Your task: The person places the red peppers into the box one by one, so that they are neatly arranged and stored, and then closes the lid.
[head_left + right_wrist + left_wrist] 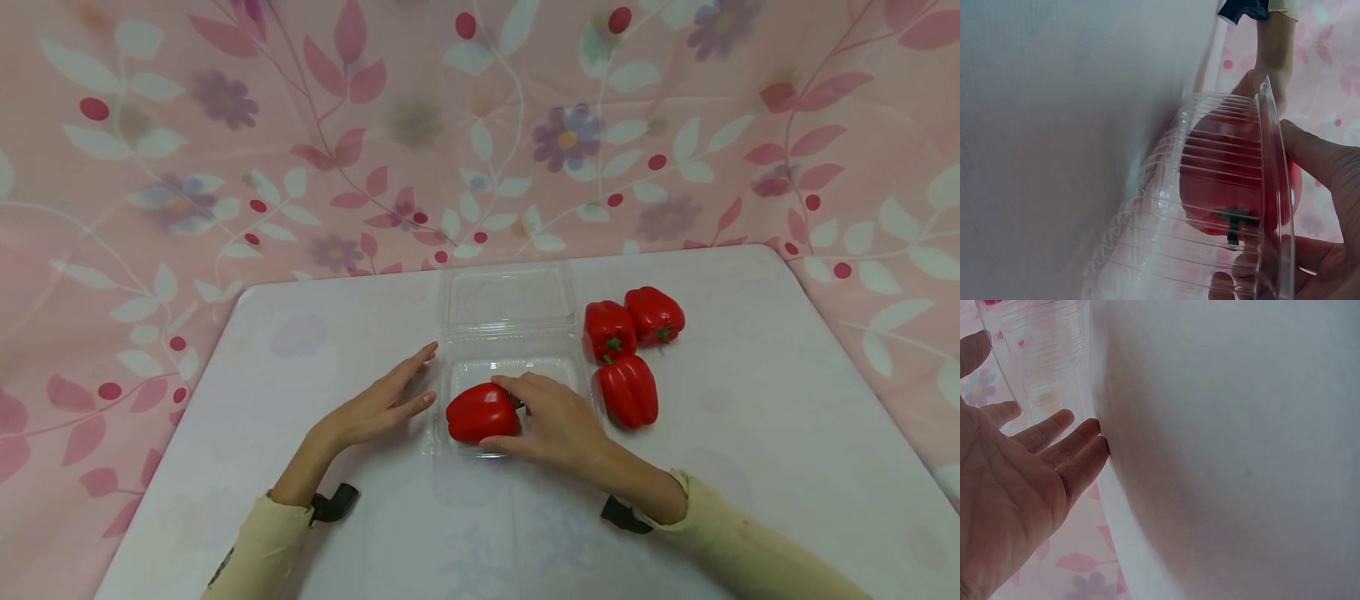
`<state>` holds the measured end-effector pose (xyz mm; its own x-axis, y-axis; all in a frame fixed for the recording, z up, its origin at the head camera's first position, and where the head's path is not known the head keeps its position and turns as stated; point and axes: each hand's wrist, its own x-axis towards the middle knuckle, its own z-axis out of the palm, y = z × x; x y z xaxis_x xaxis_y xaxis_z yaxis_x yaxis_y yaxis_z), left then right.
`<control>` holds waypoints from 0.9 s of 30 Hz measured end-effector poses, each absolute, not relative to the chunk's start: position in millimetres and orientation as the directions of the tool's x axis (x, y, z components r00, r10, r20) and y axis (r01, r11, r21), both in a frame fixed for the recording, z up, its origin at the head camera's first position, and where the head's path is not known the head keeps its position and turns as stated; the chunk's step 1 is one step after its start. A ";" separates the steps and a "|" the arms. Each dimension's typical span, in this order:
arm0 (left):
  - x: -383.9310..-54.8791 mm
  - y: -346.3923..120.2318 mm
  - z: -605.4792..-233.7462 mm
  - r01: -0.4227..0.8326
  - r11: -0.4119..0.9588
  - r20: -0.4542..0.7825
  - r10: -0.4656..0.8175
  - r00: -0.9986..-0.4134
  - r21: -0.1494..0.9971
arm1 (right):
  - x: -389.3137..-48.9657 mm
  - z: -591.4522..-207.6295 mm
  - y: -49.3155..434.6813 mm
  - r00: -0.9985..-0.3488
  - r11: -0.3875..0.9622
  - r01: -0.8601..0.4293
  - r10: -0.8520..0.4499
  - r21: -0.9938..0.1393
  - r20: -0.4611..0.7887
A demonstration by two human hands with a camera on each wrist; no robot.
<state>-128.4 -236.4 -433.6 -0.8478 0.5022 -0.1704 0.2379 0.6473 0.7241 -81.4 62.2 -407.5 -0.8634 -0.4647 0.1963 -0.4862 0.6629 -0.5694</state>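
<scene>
A clear plastic clamshell box lies on the table with its lid folded back. Inside its front left part is a red bell pepper on its side, green stem toward the right. My right hand reaches in over the box's right side and grips this pepper between thumb and fingers. Through the ribbed wall in the right wrist view, the pepper shows with its stem. Beside the box's left edge, my left hand has its fingers extended and holds nothing; its fingertips are close to the table.
Right of the box, three more red bell peppers sit close together: one at the back right, one beside it and one nearer. A pale cloth covers the table. Floral fabric hangs behind the back edge.
</scene>
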 end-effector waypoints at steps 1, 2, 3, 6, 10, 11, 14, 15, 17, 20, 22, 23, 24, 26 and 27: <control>-128.5 -236.3 -433.7 0.238 0.647 -0.171 0.502 -0.848 0.724 | -81.1 -408.3 61.7 -0.863 0.663 -0.488 -0.463 -0.568 0.202; -128.6 -236.4 -433.8 0.237 0.647 -0.171 0.502 -0.848 0.725 | -80.7 -408.7 61.1 -0.863 0.661 -0.489 -0.461 -0.569 0.206; -128.7 -236.5 -433.9 0.237 0.647 -0.171 0.502 -0.847 0.725 | -80.6 -409.5 60.6 -0.864 0.663 -0.489 -0.459 -0.568 0.208; -128.9 -236.5 -434.1 0.238 0.647 -0.171 0.503 -0.847 0.724 | -80.8 -411.0 58.9 -0.867 0.663 -0.482 -0.454 -0.573 0.205; -128.6 -236.4 -434.0 0.236 0.650 -0.174 0.501 -0.848 0.723 | -81.2 -414.2 56.9 -0.868 0.665 -0.478 -0.457 -0.574 0.193; -128.5 -236.3 -433.8 0.236 0.650 -0.174 0.500 -0.848 0.722 | -81.3 -415.2 56.4 -0.868 0.663 -0.477 -0.460 -0.577 0.188; -128.0 -236.1 -433.2 0.235 0.650 -0.173 0.500 -0.849 0.723 | -81.4 -417.4 55.3 -0.863 0.652 -0.479 -0.472 -0.588 0.179; -127.8 -236.0 -433.0 0.235 0.650 -0.173 0.499 -0.849 0.722 | -81.5 -417.6 55.1 -0.862 0.648 -0.479 -0.476 -0.592 0.176; -127.5 -235.9 -432.8 0.235 0.648 -0.172 0.499 -0.849 0.724 | -81.9 -417.9 55.1 -0.857 0.643 -0.482 -0.486 -0.596 0.170; -127.2 -235.7 -432.8 0.232 0.646 -0.172 0.499 -0.849 0.727 | -82.4 -417.2 55.9 -0.852 0.640 -0.486 -0.497 -0.596 0.162; -127.1 -235.7 -433.0 0.232 0.645 -0.172 0.499 -0.849 0.728 | -82.7 -416.3 56.8 -0.849 0.632 -0.488 -0.505 -0.602 0.158; -127.1 -235.8 -433.2 0.232 0.645 -0.171 0.499 -0.849 0.728 | -82.8 -415.9 57.4 -0.848 0.629 -0.488 -0.507 -0.605 0.157; -127.2 -235.9 -433.4 0.232 0.644 -0.171 0.500 -0.849 0.729 | -83.0 -415.5 58.1 -0.847 0.627 -0.488 -0.508 -0.607 0.157; -127.4 -236.3 -433.9 0.234 0.643 -0.168 0.500 -0.850 0.729 | -83.2 -414.0 59.7 -0.848 0.622 -0.484 -0.506 -0.615 0.156; -127.6 -236.5 -434.1 0.235 0.642 -0.167 0.501 -0.850 0.730 | -83.5 -413.0 60.7 -0.849 0.620 -0.483 -0.503 -0.619 0.159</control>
<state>-127.6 -236.5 -434.1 -0.8495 0.5005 -0.1667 0.2352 0.6421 0.7296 -83.5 60.7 -413.0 -0.8495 -0.5030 0.1592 -0.4829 0.6198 -0.6186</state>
